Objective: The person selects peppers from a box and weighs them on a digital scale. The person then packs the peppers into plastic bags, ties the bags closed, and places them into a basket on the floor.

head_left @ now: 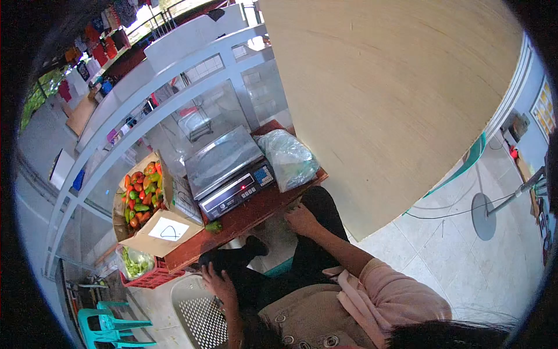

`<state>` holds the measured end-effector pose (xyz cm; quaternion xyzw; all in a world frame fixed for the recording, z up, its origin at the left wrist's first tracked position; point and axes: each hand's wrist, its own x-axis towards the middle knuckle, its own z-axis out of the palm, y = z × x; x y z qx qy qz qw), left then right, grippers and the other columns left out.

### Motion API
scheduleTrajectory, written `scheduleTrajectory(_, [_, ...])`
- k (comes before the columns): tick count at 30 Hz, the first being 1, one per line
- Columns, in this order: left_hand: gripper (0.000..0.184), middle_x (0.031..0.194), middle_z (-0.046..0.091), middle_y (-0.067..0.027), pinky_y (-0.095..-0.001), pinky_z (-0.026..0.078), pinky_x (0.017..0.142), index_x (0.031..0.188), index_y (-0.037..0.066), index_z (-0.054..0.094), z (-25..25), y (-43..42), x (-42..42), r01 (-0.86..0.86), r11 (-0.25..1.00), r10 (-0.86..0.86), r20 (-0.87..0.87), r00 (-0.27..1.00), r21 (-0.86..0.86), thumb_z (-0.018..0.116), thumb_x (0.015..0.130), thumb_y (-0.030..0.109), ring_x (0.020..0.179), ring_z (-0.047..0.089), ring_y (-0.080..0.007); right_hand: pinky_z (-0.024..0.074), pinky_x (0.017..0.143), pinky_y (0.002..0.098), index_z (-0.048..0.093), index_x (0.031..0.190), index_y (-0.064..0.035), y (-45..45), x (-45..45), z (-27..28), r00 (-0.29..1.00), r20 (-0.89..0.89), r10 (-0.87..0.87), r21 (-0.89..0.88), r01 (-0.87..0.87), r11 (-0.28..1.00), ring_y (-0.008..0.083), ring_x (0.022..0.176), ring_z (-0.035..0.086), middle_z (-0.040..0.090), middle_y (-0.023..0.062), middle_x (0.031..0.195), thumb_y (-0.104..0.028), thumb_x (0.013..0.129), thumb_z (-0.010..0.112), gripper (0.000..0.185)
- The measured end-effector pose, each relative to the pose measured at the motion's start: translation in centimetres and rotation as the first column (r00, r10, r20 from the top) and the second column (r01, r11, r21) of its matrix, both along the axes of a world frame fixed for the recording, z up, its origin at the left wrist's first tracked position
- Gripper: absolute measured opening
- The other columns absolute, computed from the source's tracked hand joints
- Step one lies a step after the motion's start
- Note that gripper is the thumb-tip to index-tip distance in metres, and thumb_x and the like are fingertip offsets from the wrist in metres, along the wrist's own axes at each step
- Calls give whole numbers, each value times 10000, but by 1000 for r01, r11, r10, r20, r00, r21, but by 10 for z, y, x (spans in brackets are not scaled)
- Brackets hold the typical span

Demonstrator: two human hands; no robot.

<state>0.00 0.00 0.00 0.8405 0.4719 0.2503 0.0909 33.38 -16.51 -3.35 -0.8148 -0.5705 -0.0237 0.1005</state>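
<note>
My left hand (219, 286) rests on my left knee, fingers spread and holding nothing, above a pale perforated plastic basket (200, 317). My right hand (302, 220) lies on my right leg near the edge of the red-brown table (244, 216), its fingers loosely stretched and partly hidden by their angle. On the table stands a digital weighing scale (226, 168) with a bare metal pan and a lit red display. Beside it sits a cardboard box (161, 232) of red, orange and green peppers (142, 195). One small green vegetable (214, 227) lies in front of the scale.
A clear plastic bag (286, 157) lies right of the scale, against a large wooden board (395, 110). Below the box, a red crate (154, 276) holds bagged green vegetables (136, 264). Teal plastic chairs (107, 326) stand lower left; a stand with a round base (485, 216) is right.
</note>
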Motion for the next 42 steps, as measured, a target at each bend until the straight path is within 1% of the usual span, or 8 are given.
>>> scheduleTrajectory(2, [372, 1347, 458, -147, -518, 251, 1065, 1144, 88, 610, 30, 9, -4, 99, 982, -65, -210, 975, 158, 617, 804, 238, 1237, 393, -389, 416, 851, 452, 605, 880, -75, 29, -24, 7, 987, -143, 73, 103, -59, 993, 307, 847, 618, 628, 142, 794, -179, 811, 573, 129])
scheduleTrajectory(3, [354, 1328, 474, -141, -510, 264, 1055, 1121, 85, 618, -36, -85, 52, 187, 982, -188, -142, 972, -16, 619, 799, 233, 1225, 403, -380, 428, 825, 452, 605, 877, -70, -63, 27, -12, 993, -98, 60, -79, -68, 995, 308, 836, 619, 626, 144, 791, -177, 813, 572, 129])
scheduleTrajectory(11, [235, 1061, 626, -92, -419, 345, 969, 1029, 105, 642, 1, -66, 65, 467, 825, -535, -176, 826, -317, 606, 817, 199, 1065, 547, -265, 470, 762, 458, 631, 928, -65, -6, -11, 0, 927, -339, 162, 9, -170, 985, 331, 846, 617, 637, 142, 871, -159, 845, 557, 145])
scheduleTrajectory(17, [185, 987, 649, -81, -408, 370, 921, 993, 119, 657, -5, -62, 67, 467, 842, -526, -219, 822, -268, 593, 844, 207, 953, 601, -256, 485, 811, 446, 635, 988, -61, -5, -9, 3, 892, -452, 26, -206, -133, 969, 328, 947, 617, 649, 155, 967, -170, 861, 554, 186])
scheduleTrajectory(20, [181, 986, 649, -80, -407, 370, 926, 983, 117, 662, -17, -60, 67, 467, 845, -521, -203, 829, -262, 593, 843, 208, 961, 600, -259, 488, 812, 446, 639, 1017, -66, -9, -5, -18, 915, -392, 94, -80, -135, 988, 314, 966, 619, 657, 143, 977, -156, 852, 564, 203])
scheduleTrajectory(23, [182, 983, 650, -79, -404, 364, 936, 990, 118, 661, -11, -61, 67, 474, 833, -525, -140, 839, -284, 600, 837, 196, 962, 601, -259, 485, 832, 444, 640, 1044, -73, -1, -5, -7, 942, -335, 5, -343, -127, 931, 306, 971, 619, 662, 138, 975, -156, 855, 560, 222])
scheduleTrajectory(26, [186, 988, 649, -75, -397, 357, 946, 996, 122, 661, -6, -65, 67, 456, 844, -505, -128, 854, -283, 600, 837, 197, 966, 599, -260, 480, 851, 439, 639, 1061, -82, -9, -3, -20, 922, -382, 65, -171, -140, 975, 308, 986, 613, 656, 137, 1005, -168, 860, 553, 235])
scheduleTrajectory(42, [209, 1057, 644, -91, -408, 343, 974, 1030, 82, 655, -5, -61, 65, 434, 816, -502, -97, 859, -381, 534, 892, 183, 1028, 579, -251, 477, 890, 403, 629, 1121, -77, -5, -8, -13, 908, -410, 84, -161, -163, 973, 308, 1029, 596, 634, 115, 1128, -169, 868, 566, 276])
